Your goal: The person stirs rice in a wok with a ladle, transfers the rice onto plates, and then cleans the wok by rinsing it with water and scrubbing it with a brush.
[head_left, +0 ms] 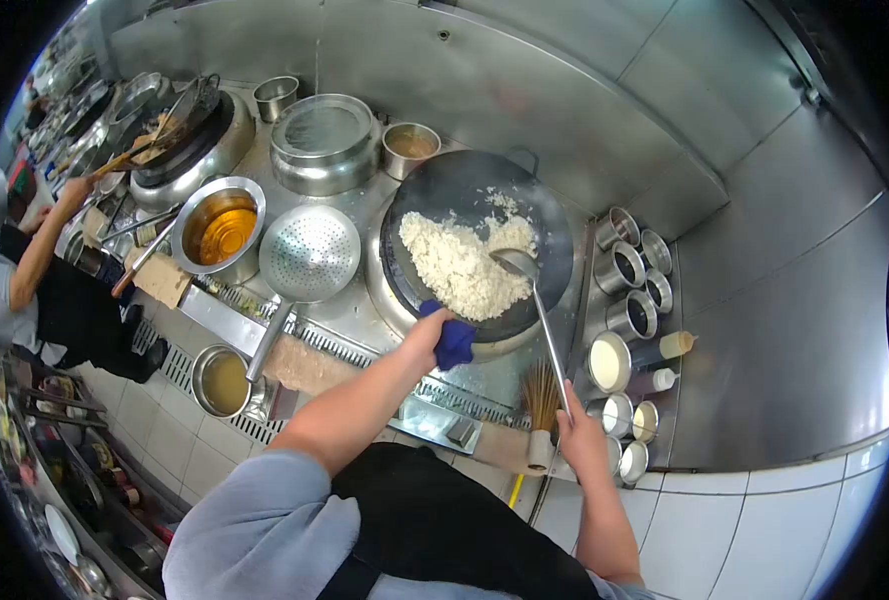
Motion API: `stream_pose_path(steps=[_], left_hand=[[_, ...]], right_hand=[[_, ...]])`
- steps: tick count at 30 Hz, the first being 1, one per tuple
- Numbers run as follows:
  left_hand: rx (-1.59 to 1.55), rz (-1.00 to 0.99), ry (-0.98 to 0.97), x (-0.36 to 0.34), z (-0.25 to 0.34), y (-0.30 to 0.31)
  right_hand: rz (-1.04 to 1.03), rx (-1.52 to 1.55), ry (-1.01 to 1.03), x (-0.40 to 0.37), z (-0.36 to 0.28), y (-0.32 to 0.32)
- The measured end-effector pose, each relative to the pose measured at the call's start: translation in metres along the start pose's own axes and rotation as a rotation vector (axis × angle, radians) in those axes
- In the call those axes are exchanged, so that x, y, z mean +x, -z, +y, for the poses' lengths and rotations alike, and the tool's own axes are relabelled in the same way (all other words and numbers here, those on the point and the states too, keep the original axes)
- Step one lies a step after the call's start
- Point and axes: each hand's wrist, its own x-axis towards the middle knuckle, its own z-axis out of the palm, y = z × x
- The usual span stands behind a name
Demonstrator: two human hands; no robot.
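A large black wok (435, 195) sits on the burner in front of me with a heap of white rice (455, 265) in it. My left hand (431, 335) grips the near rim of the wok through a folded dark blue cloth (454, 345). In my right hand (579, 435) is the long handle of a metal ladle (545, 320). The ladle's bowl rests against the right side of the rice, and smaller grains lie scattered up the wok's far wall.
Left of the wok are a perforated strainer (310, 255), a pot of amber oil (190, 215) and a lidded pot (325, 175). Several seasoning containers (610, 360) line the right side. A bamboo brush (541, 400) stands by the front edge. At far left a co-worker (75, 290) works another wok.
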Motion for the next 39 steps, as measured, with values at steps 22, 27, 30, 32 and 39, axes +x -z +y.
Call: stream_pose_path(steps=[22, 27, 30, 32, 39], left_hand=[[0.084, 0.226, -0.140, -0.084, -0.033, -0.014], [0.082, 0.251, -0.099, -0.110, -0.018, -0.047], [0.209, 0.202, -0.249, -0.067, -0.039, -0.005], [0.341, 0.196, -0.142, -0.088, -0.049, 0.014], [0.173, 0.261, -0.335, -0.037, -0.017, -0.021]], right_hand=[[-0.069, -0.082, 0.180, -0.084, -0.009, 0.110], [-0.251, -0.256, 0.165, -0.077, -0.025, 0.101], [-0.077, -0.178, 0.159, -0.018, -0.033, 0.014], [0.118, -0.195, 0.152, -0.008, -0.041, -0.002], [-0.067, -0.301, 0.166, -0.074, -0.035, 0.093]])
